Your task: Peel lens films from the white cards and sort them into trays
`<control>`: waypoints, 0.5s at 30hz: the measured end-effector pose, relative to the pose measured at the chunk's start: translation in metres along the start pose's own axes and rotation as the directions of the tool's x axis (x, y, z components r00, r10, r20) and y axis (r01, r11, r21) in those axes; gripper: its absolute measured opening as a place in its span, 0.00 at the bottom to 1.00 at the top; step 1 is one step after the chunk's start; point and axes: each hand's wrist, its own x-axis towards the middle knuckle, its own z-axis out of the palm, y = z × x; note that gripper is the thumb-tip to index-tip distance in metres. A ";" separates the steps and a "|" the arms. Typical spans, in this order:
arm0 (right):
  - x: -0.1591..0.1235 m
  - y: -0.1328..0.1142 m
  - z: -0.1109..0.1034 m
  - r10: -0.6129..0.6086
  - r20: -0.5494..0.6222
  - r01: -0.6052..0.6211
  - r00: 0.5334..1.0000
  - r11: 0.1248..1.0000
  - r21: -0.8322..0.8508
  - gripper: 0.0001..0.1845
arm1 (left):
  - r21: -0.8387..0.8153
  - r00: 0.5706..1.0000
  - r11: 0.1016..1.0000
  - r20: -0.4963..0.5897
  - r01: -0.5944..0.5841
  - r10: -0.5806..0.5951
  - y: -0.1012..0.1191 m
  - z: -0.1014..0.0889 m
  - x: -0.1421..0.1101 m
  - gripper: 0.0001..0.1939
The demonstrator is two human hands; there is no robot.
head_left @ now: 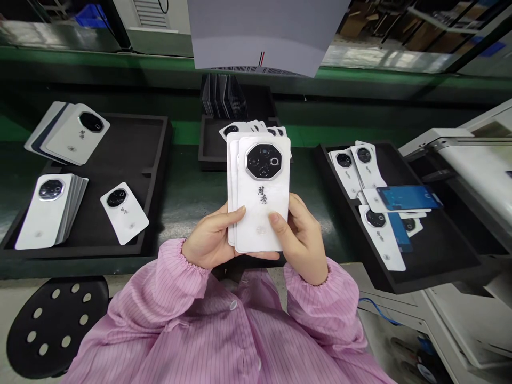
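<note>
Between my two hands, a small stack of white phone back covers faces me, the front one showing a black octagonal camera area and dark lettering. The covers are slightly fanned toward the left. My left hand grips the stack's lower left, thumb on the front and fingers behind and below. My right hand holds the right edge, its thumb pressed on the front cover. Just behind the stack, more white covers stick up from a small black tray; the held stack hides part of them.
A black foam tray at left carries stacked white covers and a single one. At right, another black tray holds white covers and blue-filmed pieces. Thin dark sheets stand behind; a white machine borders the right.
</note>
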 end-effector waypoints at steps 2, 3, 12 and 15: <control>0.000 0.000 0.000 0.006 0.000 -0.006 1.000 1.000 0.001 0.13 | 0.008 1.000 1.000 0.005 -0.022 0.022 -0.001 -0.002 0.001 0.25; 0.000 0.000 0.000 0.009 -0.001 -0.009 1.000 1.000 0.004 0.13 | 0.009 0.999 0.999 0.010 -0.031 0.031 -0.001 -0.003 0.002 0.25; 0.000 0.001 0.000 0.023 0.011 -0.023 1.000 0.999 0.035 0.13 | -0.016 0.998 1.000 0.066 0.003 -0.002 -0.001 -0.004 0.001 0.26; 0.000 0.001 0.000 0.019 0.010 -0.019 1.000 0.999 0.029 0.13 | -0.011 0.996 1.000 0.087 0.011 -0.010 -0.001 -0.005 0.000 0.26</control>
